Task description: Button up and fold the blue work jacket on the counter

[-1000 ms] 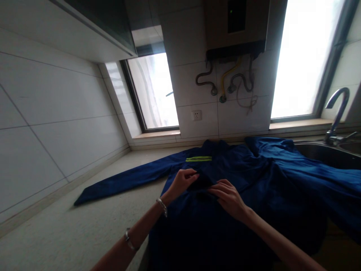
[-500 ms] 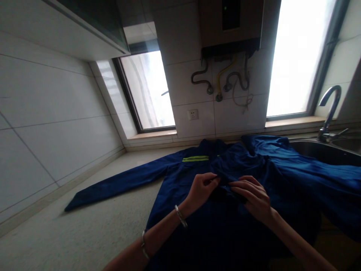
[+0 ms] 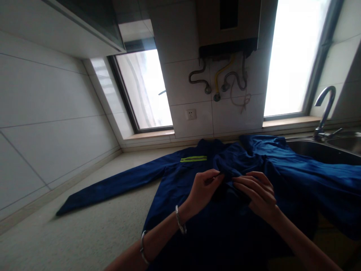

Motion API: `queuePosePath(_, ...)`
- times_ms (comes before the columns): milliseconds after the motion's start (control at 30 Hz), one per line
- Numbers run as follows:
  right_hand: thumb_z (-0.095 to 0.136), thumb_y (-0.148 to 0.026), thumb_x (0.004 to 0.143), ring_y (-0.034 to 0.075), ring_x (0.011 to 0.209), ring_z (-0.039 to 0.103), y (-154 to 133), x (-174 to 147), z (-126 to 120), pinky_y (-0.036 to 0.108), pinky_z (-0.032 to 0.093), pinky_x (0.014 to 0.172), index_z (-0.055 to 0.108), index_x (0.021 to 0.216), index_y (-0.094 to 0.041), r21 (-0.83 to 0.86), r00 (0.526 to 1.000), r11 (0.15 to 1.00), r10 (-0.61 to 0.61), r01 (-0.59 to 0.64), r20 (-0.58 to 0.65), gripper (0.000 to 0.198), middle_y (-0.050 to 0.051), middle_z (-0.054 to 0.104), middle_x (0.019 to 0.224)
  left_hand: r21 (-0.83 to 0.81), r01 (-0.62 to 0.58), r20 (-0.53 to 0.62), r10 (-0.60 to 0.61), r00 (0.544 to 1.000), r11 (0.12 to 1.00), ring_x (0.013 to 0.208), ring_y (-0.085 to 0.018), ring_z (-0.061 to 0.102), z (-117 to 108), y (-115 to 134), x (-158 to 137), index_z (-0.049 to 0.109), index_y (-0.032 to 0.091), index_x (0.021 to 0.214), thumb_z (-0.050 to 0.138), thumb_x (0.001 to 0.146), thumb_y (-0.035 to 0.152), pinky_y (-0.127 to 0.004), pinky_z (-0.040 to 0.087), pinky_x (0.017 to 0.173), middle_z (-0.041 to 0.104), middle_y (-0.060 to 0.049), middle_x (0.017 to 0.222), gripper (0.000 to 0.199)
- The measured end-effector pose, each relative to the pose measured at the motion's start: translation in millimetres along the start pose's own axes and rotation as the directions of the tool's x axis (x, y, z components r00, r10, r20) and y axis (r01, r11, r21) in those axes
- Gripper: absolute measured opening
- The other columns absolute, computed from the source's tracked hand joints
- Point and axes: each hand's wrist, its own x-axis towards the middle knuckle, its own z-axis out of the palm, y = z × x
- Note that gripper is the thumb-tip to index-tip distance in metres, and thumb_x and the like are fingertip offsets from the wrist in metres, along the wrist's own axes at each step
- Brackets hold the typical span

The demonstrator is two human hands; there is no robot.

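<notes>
A dark blue work jacket (image 3: 175, 192) with a yellow-green reflective stripe (image 3: 193, 159) on its chest lies spread over the counter. One sleeve stretches out flat to the left; the other side is bunched and runs toward the sink. My left hand (image 3: 204, 188) pinches the fabric near the middle of the front between thumb and fingers. Close beside it on the right, my right hand (image 3: 258, 192) grips a fold of the same jacket, fingers pointing left. Deep shadow hides the cloth right under both hands, so I cannot make out any fastening there.
To the right is a sink (image 3: 301, 150) with a curved faucet (image 3: 324, 113), the jacket reaching its front edge. The pale counter (image 3: 113, 226) extends left to a tiled wall. A water heater (image 3: 228, 26) with pipes hangs above a wall socket (image 3: 191, 114).
Both hands have shifted slightly right and up along the jacket, still holding the cloth. The camera view has turned a little.
</notes>
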Motion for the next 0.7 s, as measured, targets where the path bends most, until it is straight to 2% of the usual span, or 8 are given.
queuePosePath(333,0.044,-0.009,0.086,0.017,0.09,0.063,2.1,12.7,0.6,0.036,0.043,0.079,0.061,0.107,-0.02,0.01,0.999,0.999,-0.035,0.035,-0.009,0.029,0.007,0.067,0.102,0.026,-0.028,0.028,0.027,0.999,0.999,0.059,-0.007,0.041,-1.2,5.1,-2.5,0.066,0.012,0.074,0.058,0.083,0.04,-0.018,0.032,0.051,0.053,0.0,0.069,0.03)
queuePosePath(500,0.041,-0.011,0.089,0.016,0.088,0.063,0.5,21.3,0.5,0.035,0.041,0.077,0.062,0.105,-0.02,0.008,0.999,0.999,-0.039,0.04,-0.011,0.027,0.007,0.067,0.101,0.16,-0.121,0.048,0.114,0.992,0.98,0.066,-0.011,0.052,-5.1,7.0,-2.1,0.069,0.015,0.076,0.055,0.086,0.035,-0.02,0.04,0.061,0.06,-0.002,0.073,0.026)
queuePosePath(700,0.043,-0.011,0.089,0.016,0.084,0.063,0.1,23.7,2.5,0.035,0.042,0.076,0.062,0.106,-0.02,0.067,0.999,0.997,-0.032,0.035,-0.043,0.027,0.006,0.067,0.1,0.244,-0.22,0.126,0.194,0.973,0.944,0.08,-0.014,0.06,-9.1,9.5,-1.6,0.072,0.017,0.091,0.051,0.088,0.029,-0.023,0.047,0.072,0.067,-0.005,0.089,0.024)
